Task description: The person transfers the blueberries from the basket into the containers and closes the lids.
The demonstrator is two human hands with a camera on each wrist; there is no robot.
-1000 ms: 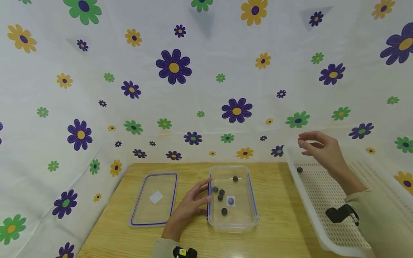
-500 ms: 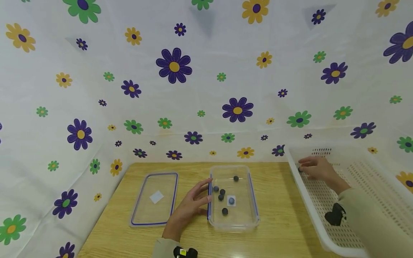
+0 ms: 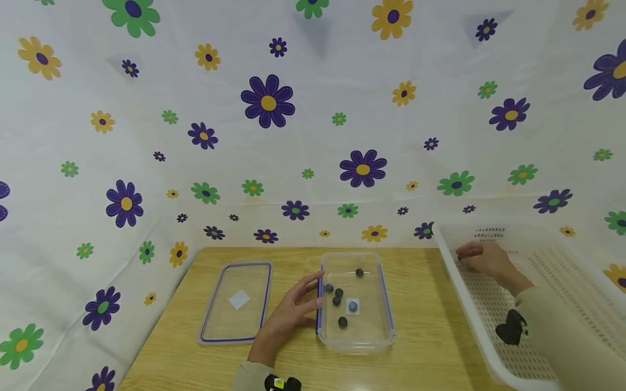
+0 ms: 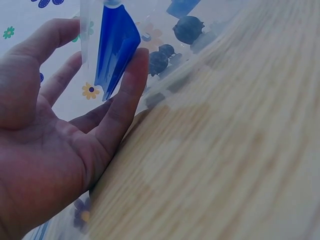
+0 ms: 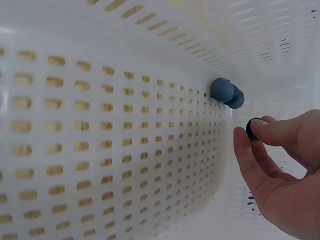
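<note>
My right hand is down inside the white basket. In the right wrist view its thumb and forefinger pinch a dark blueberry. Two more blueberries sit together in the basket beside that hand. My left hand rests against the left wall of a clear plastic box, fingers spread and loosely bent. Seen from the left wrist, the box's blue latch flap stands between the fingers. Several blueberries lie scattered on the floor of the box, one of them on a white label.
A clear lid with a blue seal and a white sticker lies flat left of the box. Bare wooden table separates box and basket. Behind everything hangs a white flowered cloth.
My right hand has come down from above the basket to the blueberry near its left wall and now pinches it. The left hand has stayed against the box.
</note>
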